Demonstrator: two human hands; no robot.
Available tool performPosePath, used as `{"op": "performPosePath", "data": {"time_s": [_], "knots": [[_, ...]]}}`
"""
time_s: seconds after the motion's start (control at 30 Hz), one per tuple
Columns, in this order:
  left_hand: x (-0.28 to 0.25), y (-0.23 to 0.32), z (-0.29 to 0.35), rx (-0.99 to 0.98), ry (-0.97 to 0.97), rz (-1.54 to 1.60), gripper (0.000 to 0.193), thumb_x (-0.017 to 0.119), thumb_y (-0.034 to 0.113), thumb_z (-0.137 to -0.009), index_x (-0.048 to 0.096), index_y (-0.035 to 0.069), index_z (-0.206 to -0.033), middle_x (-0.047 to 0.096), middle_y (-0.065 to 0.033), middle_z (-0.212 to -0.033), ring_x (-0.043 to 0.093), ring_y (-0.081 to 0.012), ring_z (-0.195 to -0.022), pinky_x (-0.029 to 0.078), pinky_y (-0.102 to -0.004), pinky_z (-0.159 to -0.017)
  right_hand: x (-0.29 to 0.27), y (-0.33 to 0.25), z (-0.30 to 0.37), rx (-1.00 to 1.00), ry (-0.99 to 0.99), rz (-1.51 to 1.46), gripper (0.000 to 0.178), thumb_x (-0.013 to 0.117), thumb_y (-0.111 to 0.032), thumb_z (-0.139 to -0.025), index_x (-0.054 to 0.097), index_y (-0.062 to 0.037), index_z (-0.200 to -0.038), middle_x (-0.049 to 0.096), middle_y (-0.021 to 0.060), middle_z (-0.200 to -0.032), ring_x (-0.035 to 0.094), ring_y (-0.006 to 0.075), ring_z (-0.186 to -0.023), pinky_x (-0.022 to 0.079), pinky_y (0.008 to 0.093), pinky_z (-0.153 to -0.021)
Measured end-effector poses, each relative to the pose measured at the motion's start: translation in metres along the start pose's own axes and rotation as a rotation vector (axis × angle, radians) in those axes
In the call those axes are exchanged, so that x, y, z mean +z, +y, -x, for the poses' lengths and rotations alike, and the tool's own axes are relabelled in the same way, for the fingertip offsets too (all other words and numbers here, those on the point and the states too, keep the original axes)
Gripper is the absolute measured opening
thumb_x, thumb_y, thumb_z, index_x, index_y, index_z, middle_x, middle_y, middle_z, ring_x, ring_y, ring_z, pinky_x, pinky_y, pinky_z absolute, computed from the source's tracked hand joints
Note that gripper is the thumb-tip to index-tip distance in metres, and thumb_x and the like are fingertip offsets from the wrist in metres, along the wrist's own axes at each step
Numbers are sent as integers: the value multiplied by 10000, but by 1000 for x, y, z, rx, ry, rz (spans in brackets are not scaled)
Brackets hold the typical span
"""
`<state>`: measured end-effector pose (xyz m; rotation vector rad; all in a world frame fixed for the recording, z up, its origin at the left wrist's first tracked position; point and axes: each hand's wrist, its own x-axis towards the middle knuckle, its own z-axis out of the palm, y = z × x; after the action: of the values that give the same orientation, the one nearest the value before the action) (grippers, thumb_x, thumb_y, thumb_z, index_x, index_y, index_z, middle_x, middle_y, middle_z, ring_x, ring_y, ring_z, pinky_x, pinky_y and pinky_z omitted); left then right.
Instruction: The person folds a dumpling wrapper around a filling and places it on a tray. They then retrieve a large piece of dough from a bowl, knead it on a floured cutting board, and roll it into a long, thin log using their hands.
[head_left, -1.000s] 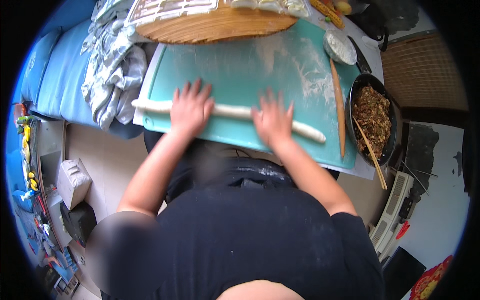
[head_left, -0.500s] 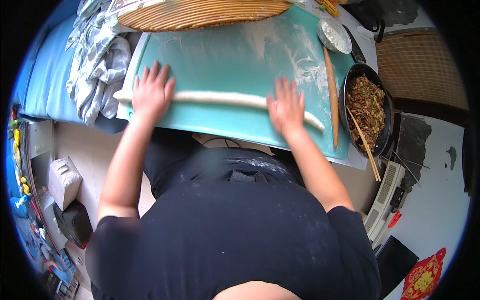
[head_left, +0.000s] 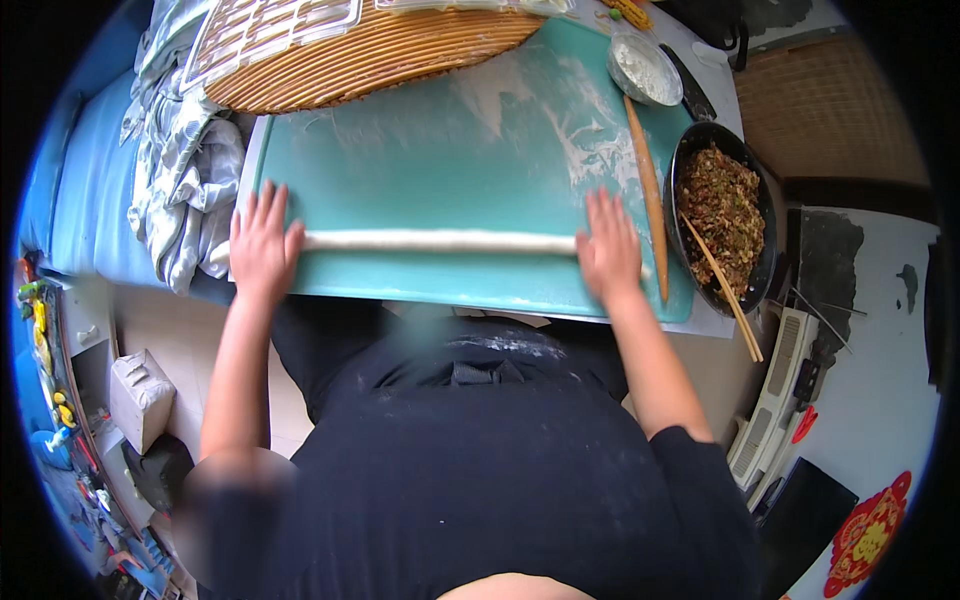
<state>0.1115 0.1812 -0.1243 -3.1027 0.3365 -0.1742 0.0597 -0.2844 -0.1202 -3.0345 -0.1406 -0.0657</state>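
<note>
A long white rope of dough [head_left: 440, 241] lies crosswise on the green board [head_left: 420, 165], near its front edge. My left hand [head_left: 264, 245] rests flat on the rope's left part, fingers stretched away from me; the tip sticks out past it, over the board's left edge. Flat on the right part is my right hand [head_left: 610, 245], fingers spread, with only a bit of dough showing beyond it. Just right of that hand lies a wooden rolling pin [head_left: 647, 195], pointing away from me. Flour dusts the board's far half.
At the right stands a black pan [head_left: 680, 170] of chopped filling [head_left: 722, 215], with chopsticks [head_left: 722, 285] leaning in it. Behind it are a bowl of flour [head_left: 643, 70] and a dark handle-shaped thing [head_left: 688, 85]. A round wooden-slat tray [head_left: 370, 62] covers the far left; crumpled cloth [head_left: 205, 190] lies left.
Both hands have moved nearer to me and farther apart along the dough. The rope now lies straighter and closer to the front edge. The whole view has shifted slightly.
</note>
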Motion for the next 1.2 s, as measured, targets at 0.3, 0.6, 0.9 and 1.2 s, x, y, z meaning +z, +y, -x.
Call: {"op": "performPosePath", "data": {"time_s": [0.3,0.6,0.9,1.2], "knots": [[-4,-2,37,8,-93,15,605,269,515,-916,384,144,-1379,316,-65,-1462,237,-301,-1368,160,-462,-1098,-18,6,83,-82,-58,18,582,490,-387,-876,330,-177,-1394,290,94,-1459,257,371,-1332,233,500,-1052],[-33,81,-82,239,28,118,432,546,269,-877,493,81,-1262,435,-115,-1366,388,-298,-1268,261,-427,-1070,-13,22,44,50,170,-141,466,460,-344,-903,482,-53,-1267,455,142,-1336,384,330,-1264,306,429,-1031],[29,267,-238,351,-63,81,571,501,370,-885,381,69,-1354,310,-168,-1434,262,-350,-1335,178,-443,-1104,-8,25,42,60,259,-215,364,508,-306,-887,569,-16,-1100,502,141,-1280,431,315,-1223,335,424,-1011],[1,309,-135,993,-179,320,584,511,362,-875,343,150,-1392,275,-85,-1469,229,-319,-1356,170,-465,-1113,-5,30,42,68,324,-248,300,561,-251,-845,588,-20,-1035,528,138,-1241,468,320,-1180,372,427,-970]]}}
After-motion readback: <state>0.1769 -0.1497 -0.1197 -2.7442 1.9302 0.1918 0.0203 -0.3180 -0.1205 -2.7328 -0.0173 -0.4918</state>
